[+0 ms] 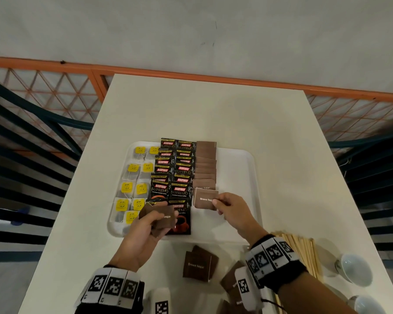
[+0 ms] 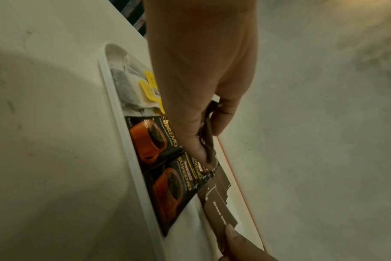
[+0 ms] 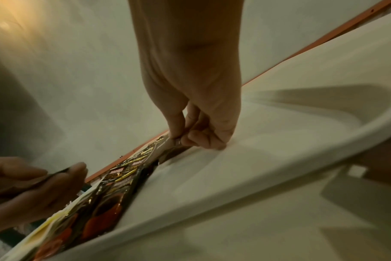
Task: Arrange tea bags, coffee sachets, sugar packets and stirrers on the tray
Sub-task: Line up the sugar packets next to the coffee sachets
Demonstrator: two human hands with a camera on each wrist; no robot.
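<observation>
On the white counter (image 1: 213, 114) sits a white tray (image 1: 241, 168) carrying two columns of yellow-tagged tea bags (image 1: 132, 189) at its left side, two overlapping columns of black coffee sachets (image 1: 173, 173) just beside them, and a column of brown sugar packets (image 1: 205, 166) to their right. The right hand (image 1: 233, 211) pinches one sugar packet (image 1: 204, 199) at the near end of that column, its fingers (image 3: 176, 127) clenched on the packet's edge. The left hand (image 1: 143, 232) grips a small stack of sugar packets (image 1: 163, 219) above the nearest sachets. Loose sugar packets (image 1: 199, 266) lie on the counter near the tray, with wooden stirrers (image 1: 302, 252) and two white cups (image 1: 355, 268) at the right
</observation>
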